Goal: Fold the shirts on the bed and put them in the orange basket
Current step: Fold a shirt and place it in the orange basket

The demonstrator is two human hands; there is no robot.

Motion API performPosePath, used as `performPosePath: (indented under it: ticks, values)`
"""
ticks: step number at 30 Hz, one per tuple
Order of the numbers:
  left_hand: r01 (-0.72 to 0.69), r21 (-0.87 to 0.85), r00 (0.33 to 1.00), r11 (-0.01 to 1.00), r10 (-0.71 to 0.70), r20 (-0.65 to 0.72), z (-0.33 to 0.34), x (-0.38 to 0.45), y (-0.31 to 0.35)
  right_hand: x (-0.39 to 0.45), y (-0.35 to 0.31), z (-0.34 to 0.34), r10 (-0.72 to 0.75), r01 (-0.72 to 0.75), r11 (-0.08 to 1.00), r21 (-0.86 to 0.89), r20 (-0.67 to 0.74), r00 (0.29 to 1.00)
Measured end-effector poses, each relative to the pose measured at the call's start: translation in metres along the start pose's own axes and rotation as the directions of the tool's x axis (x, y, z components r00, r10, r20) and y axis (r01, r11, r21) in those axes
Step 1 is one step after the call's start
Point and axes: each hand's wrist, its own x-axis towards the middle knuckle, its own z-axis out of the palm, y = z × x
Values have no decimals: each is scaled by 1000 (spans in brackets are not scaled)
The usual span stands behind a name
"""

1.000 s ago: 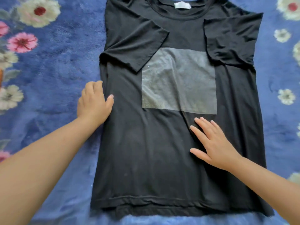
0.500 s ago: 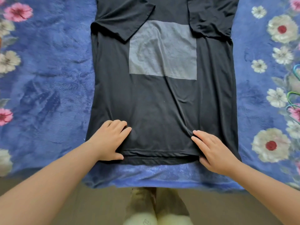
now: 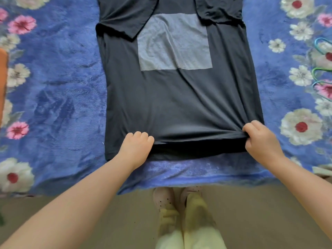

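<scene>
Left hand (image 3: pixel 136 146): your fingers grip the hem. Shirt (image 3: pixel 179 97): flat on the bed (image 3: pixel 53 105), stretching away beyond both hands. Right hand (image 3: pixel 260 139): pinches the hem. Lift both corners level, fold toward the collar.

- Both forearms are bare from the lower frame edge to the wrists; no sleeve, watch or ring shows on either.
- The left hand (image 3: pixel 137 147) and the right hand (image 3: pixel 261 139) wear no gloves.
- Pale yellow trousers (image 3: pixel 190 236) cover the legs at 6 o'clock, loose and creased at the hems.
- Light pink footwear (image 3: pixel 162 198) speckled with small dark dots peeks out just above the hems; whether socks or slippers is unclear.
</scene>
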Motion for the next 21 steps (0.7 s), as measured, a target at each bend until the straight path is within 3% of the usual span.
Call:
performPosePath:
  ticks: [4, 7, 9, 10, 12, 14, 16, 18, 21]
  values:
    - [235, -149, 971, 961, -226, 72, 8, 4, -6, 9, 8, -5, 11, 12, 987, -161, 141, 990]
    - [169, -202, 985, 965, -157, 75, 9, -7, -14, 9, 13, -9, -6, 103, 935, -339, 276, 961]
    - [131, -113, 984, 985, -115, 133, 6, -14, -19, 9, 11, -14, 114, 163, 847, -507, 472, 874]
    - [112, -52, 982, 992, -103, 161, 7, -15, -21, 6, 14, -13, 188, 136, 823, -552, 491, 851]
    - [122, -2, 983, 992, -121, 140, 12, -18, -25, 2, 12, -12, 278, 72, 804, -591, 480, 832]
    - [102, 9, 994, 995, -102, 29, 18, -19, -27, -4, 14, -4, 203, 110, 768, -631, 403, 892]
    - [126, -8, 989, 992, -126, -80, 20, -22, -30, -8, 23, 4, 91, 92, 801, -591, 273, 958]
    - [199, -130, 963, 971, -219, -159, 29, -25, -33, -9, 28, 4, 131, 6, 833, -553, 208, 969]
    - [427, -256, 881, 868, -463, -100, 33, -35, -36, -10, 40, 2, 177, -86, 830, -551, 115, 977]
